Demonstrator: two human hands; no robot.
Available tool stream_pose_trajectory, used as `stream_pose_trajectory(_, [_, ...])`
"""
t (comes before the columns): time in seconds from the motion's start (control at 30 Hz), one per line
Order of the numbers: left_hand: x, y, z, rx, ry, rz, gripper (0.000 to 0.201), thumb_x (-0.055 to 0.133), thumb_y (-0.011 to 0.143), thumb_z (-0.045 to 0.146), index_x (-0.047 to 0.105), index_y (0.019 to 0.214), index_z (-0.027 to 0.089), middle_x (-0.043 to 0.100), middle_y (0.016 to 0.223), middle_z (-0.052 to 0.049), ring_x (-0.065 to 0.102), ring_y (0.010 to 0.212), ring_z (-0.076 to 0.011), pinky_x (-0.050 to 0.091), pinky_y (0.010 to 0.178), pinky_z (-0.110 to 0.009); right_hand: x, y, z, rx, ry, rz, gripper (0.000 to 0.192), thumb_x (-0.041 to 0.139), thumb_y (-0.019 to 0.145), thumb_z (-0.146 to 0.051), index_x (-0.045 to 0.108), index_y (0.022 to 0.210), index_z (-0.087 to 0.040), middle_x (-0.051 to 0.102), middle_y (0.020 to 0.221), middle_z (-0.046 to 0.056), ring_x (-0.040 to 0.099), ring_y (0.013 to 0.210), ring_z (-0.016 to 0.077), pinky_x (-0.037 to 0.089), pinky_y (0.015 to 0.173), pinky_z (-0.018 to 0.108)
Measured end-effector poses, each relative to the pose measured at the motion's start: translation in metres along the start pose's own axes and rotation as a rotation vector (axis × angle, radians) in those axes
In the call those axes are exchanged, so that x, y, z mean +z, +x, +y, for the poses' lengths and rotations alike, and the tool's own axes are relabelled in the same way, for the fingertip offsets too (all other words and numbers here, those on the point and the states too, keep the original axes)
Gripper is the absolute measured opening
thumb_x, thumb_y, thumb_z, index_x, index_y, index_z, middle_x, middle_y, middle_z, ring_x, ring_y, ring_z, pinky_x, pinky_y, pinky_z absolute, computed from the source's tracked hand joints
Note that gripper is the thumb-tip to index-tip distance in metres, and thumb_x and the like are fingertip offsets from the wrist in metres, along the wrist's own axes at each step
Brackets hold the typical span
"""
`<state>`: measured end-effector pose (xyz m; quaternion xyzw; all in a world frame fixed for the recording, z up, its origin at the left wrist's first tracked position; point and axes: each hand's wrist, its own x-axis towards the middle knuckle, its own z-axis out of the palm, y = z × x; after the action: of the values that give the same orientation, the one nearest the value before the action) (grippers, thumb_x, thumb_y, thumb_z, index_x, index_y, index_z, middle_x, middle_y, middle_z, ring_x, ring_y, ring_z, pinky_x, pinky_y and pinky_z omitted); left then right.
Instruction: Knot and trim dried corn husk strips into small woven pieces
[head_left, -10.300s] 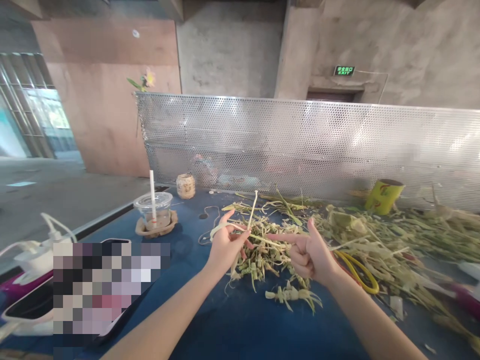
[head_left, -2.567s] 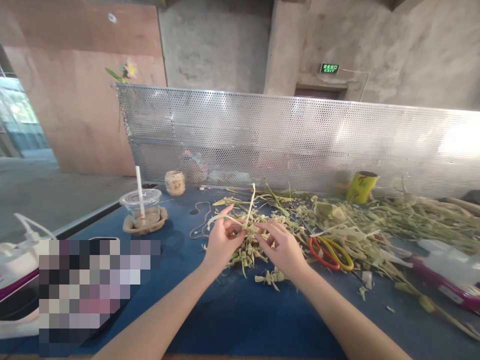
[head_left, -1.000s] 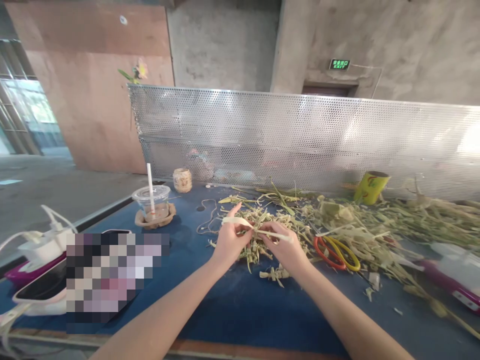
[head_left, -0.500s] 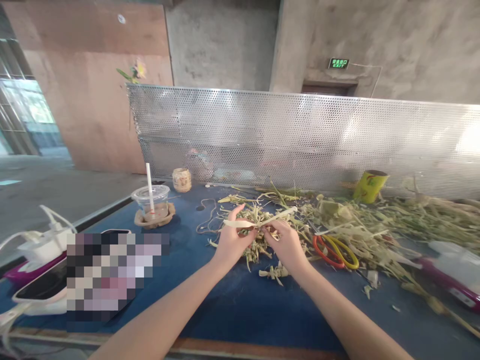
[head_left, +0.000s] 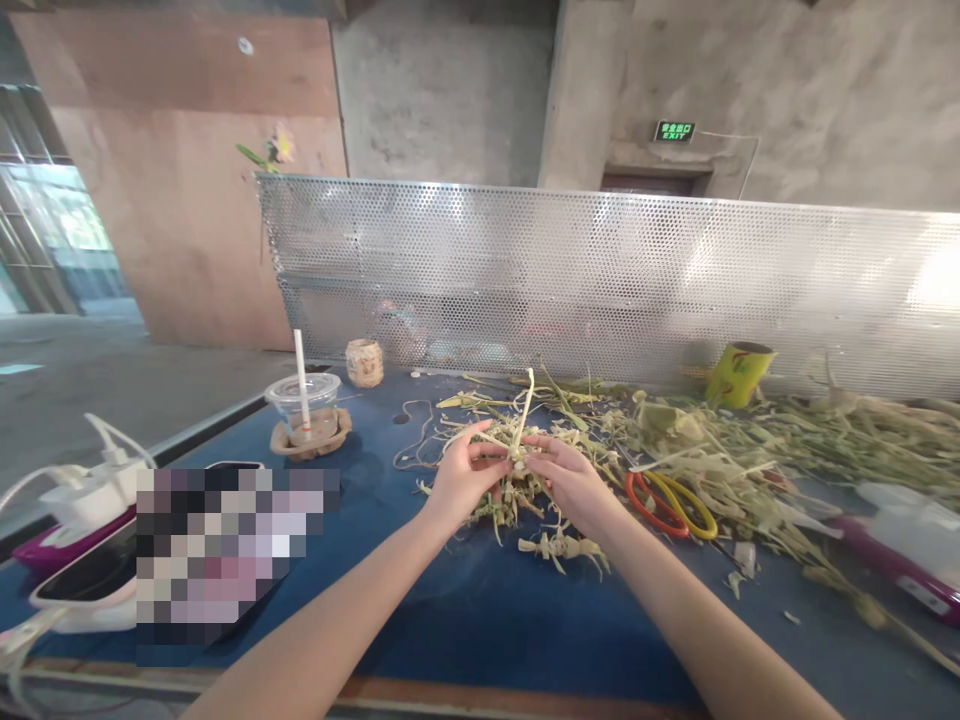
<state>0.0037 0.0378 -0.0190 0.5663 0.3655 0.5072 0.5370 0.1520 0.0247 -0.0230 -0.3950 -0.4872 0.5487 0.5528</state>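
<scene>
Pinches a pale plant strip (head_left: 527,405) with both the left hand (head_left: 461,475) and the right hand (head_left: 576,485), above the blue table (head_left: 450,620). Closes left thumb and fingers on the lower part of the strip, and meets them from the other side with right thumb and forefinger, leaving almost no gap between the two sets of fingertips. Points one end of the strip up and away, nearly upright, tip leaning a little to the right. Shows a small pale fold or knot at the pinch; cannot tell exactly how it is wound.

Hangs over a heap of knotted plant pieces (head_left: 510,500), partly hidden behind the fingers. Has a loose knotted piece (head_left: 562,548) lying just in front of the heap, close below the right hand.

Has red and yellow looped handles (head_left: 677,530) beside the right wrist, against a wide spread of dry stalks and leaves (head_left: 720,450), with a yellow tube (head_left: 741,375) tilted at its back. Shows, well to the left, a clear plastic cup (head_left: 322,388) with a white straw (head_left: 300,365), standing in a brown carrier (head_left: 330,435), and a small jar (head_left: 364,363) near the perforated metal panel (head_left: 450,270).
</scene>
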Motion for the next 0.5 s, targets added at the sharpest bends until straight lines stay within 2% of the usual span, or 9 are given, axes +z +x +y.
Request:
stream_pose_trajectory(0.17, [-0.001, 0.0005, -0.0012, 0.033, -0.009, 0.029, 0.068, 0.068, 0.063, 0.02, 0.035, 0.122, 0.013, 0.06, 0.079, -0.004, 0.054, 0.046, -0.0091, 0.045, 0.041, -0.023, -0.0002, -0.0012, -0.0044, -0.001, -0.052, 0.008, 0.034, 0.065, 0.062, -0.031, 0.055, 0.091, -0.016, 0.061, 0.071, 0.0, 0.056, 0.062, 0.0088, 0.04, 0.055, 0.019])
stream_pose_trajectory(0.3, [0.0008, -0.001, 0.0021, 0.021, -0.012, 0.049, 0.072, 0.067, 0.064, 0.016, 0.031, 0.126, 0.013, 0.06, 0.078, -0.004, 0.052, 0.044, -0.0078, 0.043, 0.041, -0.022, -0.0025, 0.0013, 0.0005, -0.061, -0.24, 0.011, 0.028, 0.059, 0.065, -0.031, 0.052, 0.09, -0.018, 0.06, 0.07, 0.0, 0.055, 0.059, 0.0109, 0.042, 0.051, 0.022])
stream_pose_trajectory(0.4, [0.0036, -0.0018, 0.0022, -0.029, -0.047, 0.036, 0.08, 0.065, 0.065, 0.013, 0.023, 0.132, 0.018, 0.059, 0.087, -0.006, 0.048, 0.041, -0.0056, 0.041, 0.04, -0.022, -0.0027, -0.0006, 0.0031, -0.261, -0.548, 0.063, 0.019, 0.051, 0.068, -0.024, 0.051, 0.087, -0.02, 0.061, 0.072, 0.001, 0.058, 0.066, 0.0145, 0.044, 0.058, 0.025])
stream_pose_trajectory(0.5, [0.0049, -0.0026, -0.0011, 0.009, -0.034, 0.033, 0.08, 0.068, 0.063, 0.017, 0.027, 0.132, 0.022, 0.057, 0.102, -0.012, 0.05, 0.045, -0.0076, 0.038, 0.036, -0.021, -0.0012, -0.006, 0.0022, -0.474, -0.937, 0.149, 0.014, 0.046, 0.07, -0.018, 0.052, 0.082, -0.022, 0.064, 0.076, 0.001, 0.06, 0.074, 0.0164, 0.043, 0.067, 0.027])
